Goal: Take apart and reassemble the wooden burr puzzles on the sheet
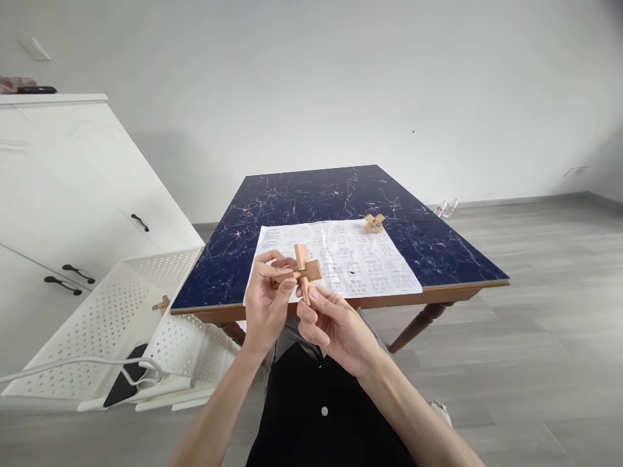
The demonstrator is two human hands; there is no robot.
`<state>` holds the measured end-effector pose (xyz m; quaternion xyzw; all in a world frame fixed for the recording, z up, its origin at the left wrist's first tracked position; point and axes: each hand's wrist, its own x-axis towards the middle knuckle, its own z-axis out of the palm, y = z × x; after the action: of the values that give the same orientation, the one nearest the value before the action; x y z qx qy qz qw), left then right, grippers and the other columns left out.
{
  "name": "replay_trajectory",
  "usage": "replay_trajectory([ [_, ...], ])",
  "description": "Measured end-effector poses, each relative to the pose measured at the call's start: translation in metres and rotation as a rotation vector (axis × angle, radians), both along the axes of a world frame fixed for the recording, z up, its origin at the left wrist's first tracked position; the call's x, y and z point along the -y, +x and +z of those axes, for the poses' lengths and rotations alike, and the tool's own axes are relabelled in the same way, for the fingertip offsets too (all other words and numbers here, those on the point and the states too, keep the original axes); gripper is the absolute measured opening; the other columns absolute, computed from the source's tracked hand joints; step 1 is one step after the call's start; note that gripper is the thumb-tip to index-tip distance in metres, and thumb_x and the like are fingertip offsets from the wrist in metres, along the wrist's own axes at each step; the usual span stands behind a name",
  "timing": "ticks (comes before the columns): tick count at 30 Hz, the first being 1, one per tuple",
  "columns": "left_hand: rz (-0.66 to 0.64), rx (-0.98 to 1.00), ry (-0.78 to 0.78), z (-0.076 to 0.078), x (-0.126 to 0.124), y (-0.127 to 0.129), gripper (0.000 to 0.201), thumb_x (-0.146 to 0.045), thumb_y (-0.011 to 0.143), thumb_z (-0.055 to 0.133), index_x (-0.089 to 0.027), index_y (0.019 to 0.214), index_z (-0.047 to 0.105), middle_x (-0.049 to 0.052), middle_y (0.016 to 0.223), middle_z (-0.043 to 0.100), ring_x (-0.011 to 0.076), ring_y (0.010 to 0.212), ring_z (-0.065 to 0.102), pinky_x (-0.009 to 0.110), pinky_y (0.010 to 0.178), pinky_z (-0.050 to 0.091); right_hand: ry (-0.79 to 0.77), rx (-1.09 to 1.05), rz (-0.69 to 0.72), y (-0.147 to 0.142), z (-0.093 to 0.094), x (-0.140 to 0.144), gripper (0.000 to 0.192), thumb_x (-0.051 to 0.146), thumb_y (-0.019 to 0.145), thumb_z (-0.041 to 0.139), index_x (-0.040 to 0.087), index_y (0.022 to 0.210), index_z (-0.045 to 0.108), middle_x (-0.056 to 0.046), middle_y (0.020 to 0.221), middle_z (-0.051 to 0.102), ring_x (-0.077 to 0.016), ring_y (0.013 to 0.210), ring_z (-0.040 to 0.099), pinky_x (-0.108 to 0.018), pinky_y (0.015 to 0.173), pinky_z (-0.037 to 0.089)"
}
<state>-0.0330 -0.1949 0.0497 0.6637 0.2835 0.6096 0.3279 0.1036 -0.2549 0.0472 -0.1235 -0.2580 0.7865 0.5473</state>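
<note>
Wooden and pale, a small cross-shaped puzzle (304, 271) of interlocked bars sits between both hands, held up in the air just in front of the near edge of the surface (335, 194). The left hand (265, 305) has its fingers (277, 264) closed around the left end of the horizontal bar, thumb and fingertips pinching it. The right hand (333, 327) comes from below, its fingers (314, 295) clasping the lower end of the upright bar. Behind the puzzle, a dark blue marbled top with a brown wooden rim carries a printed instruction sheet (341, 259) laid flat and reaching to the near edge. A second, smaller wooden puzzle piece (374, 222) rests on the far right corner of that sheet, well apart from the hands. To the left, beside the surface, stands a white perforated plastic basket (121, 305) with a white cable (73, 364) draped over it and a dark phone (124, 384) lying within. White cabinets (58, 194) with black handles rise behind the basket. Grey plank flooring runs to the right.
</note>
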Motion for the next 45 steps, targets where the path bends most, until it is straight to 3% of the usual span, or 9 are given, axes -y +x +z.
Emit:
replay_trajectory([
  [5,-0.038,0.021,0.145,0.001,0.007,0.001,0.024,-0.046,0.101,0.071,-0.025,0.098,0.061,0.005,0.118,0.055,0.0229,0.112,0.070,0.042,0.095,0.063,0.015,-0.030,0.052,0.004,0.001,0.007,0.024,0.037,0.098,0.077,0.015,0.097,0.068,0.007,0.066,0.051,-0.0024,0.042,0.030,-0.022,0.051,0.028],
  [14,-0.111,-0.015,0.239,0.011,0.011,0.000,0.022,-0.048,0.101,0.071,-0.028,0.097,0.063,0.007,0.132,0.055,0.0311,0.130,0.065,0.060,0.109,0.057,0.084,0.041,0.041,0.009,0.005,0.022,0.026,0.039,0.105,0.067,0.015,0.094,0.068,0.005,0.067,0.054,-0.0038,0.041,0.035,-0.024,0.050,0.027],
  [19,-0.177,-0.142,0.421,0.026,0.022,-0.002,0.013,-0.030,0.098,0.077,-0.028,0.100,0.064,0.006,0.133,0.049,0.0322,0.134,0.062,0.062,0.109,0.058,0.268,-0.001,0.163,0.021,-0.009,0.015,0.027,0.041,0.107,0.065,0.017,0.094,0.067,0.006,0.063,0.050,-0.0055,0.041,0.033,-0.024,0.048,0.030],
  [23,-0.226,-0.188,0.460,0.031,0.031,0.000,0.011,-0.023,0.100,0.074,-0.026,0.102,0.064,0.006,0.135,0.046,0.0288,0.133,0.060,0.057,0.107,0.060,0.477,0.061,0.138,0.036,-0.017,0.003,0.023,0.040,0.107,0.064,0.018,0.101,0.065,0.007,0.063,0.045,-0.0065,0.046,0.029,-0.022,0.049,0.029],
  [27,-0.287,-0.148,0.366,0.026,0.038,0.002,0.008,-0.023,0.102,0.071,-0.027,0.105,0.064,0.006,0.132,0.051,0.0267,0.126,0.064,0.054,0.103,0.062,0.541,0.175,0.164,0.048,-0.015,-0.002,0.025,0.042,0.107,0.065,0.018,0.110,0.065,0.008,0.063,0.043,-0.0075,0.047,0.029,-0.024,0.050,0.030],
  [31,-0.354,-0.057,0.253,0.024,0.040,0.004,0.014,-0.034,0.100,0.075,-0.025,0.102,0.065,0.007,0.131,0.055,0.0291,0.131,0.061,0.055,0.112,0.055,0.591,0.227,0.124,0.051,-0.010,-0.001,0.018,0.038,0.109,0.061,0.020,0.109,0.063,0.006,0.069,0.043,-0.0088,0.053,0.032,-0.025,0.053,0.030],
  [36,-0.361,0.191,-0.181,0.036,0.040,0.008,0.039,-0.063,0.104,0.057,-0.027,0.115,0.067,0.009,0.151,0.058,0.0328,0.147,0.052,0.053,0.122,0.046,0.643,0.517,0.058,0.053,0.001,-0.001,0.023,0.039,0.112,0.055,0.020,0.098,0.057,0.003,0.077,0.047,-0.0112,0.064,0.038,-0.028,0.060,0.032],
  [40,-0.332,0.270,-0.519,0.040,0.035,0.010,0.059,-0.072,0.106,0.042,-0.024,0.126,0.070,0.012,0.138,0.072,0.0297,0.115,0.073,0.045,0.097,0.061,0.614,0.665,0.034,0.053,0.005,-0.002,0.027,0.043,0.112,0.054,0.019,0.101,0.057,0.002,0.084,0.049,-0.0113,0.067,0.039,-0.027,0.061,0.034],
  [45,-0.235,0.197,-0.490,0.032,0.030,0.011,0.034,-0.052,0.104,0.064,-0.024,0.117,0.078,0.007,0.110,0.078,0.0169,0.087,0.071,0.025,0.075,0.060,0.608,0.751,-0.014,0.051,0.005,0.000,0.030,0.046,0.112,0.053,0.020,0.098,0.056,0.002,0.083,0.049,-0.0121,0.068,0.039,-0.028,0.061,0.033],
])
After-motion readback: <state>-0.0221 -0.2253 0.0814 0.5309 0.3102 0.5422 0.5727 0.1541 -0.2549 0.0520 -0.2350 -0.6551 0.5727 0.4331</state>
